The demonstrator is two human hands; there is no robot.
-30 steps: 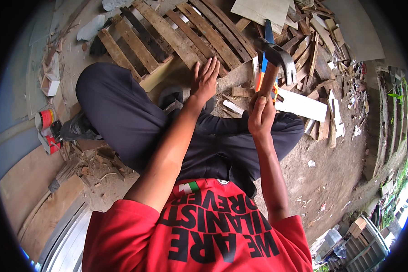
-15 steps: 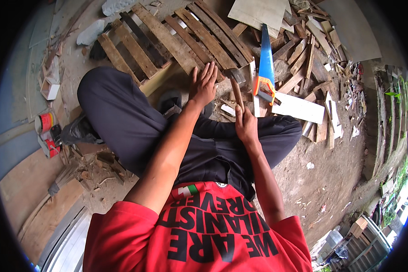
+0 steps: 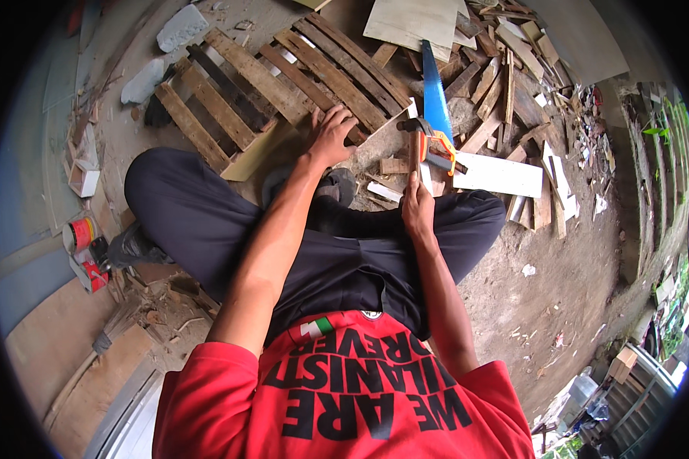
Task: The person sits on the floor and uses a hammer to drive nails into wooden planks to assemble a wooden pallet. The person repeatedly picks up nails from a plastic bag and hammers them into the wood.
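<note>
A pallet [image 3: 259, 78] lies left of a blue saw [image 3: 437, 96]; near the saw, a hammer [image 3: 414, 151] rises from a tightly wrapped right hand [image 3: 417, 205], while the left hand [image 3: 331, 139], fingers bent and parted, meets the pallet's near edge.

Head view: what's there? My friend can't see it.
A person's right hand grips a wooden-handled, dark-headed hammer; the left hand rests at a slatted brown wooden pallet's near edge. Beyond the hammer lies a blue-bladed, orange-handled saw, near scattered wood scraps.
</note>
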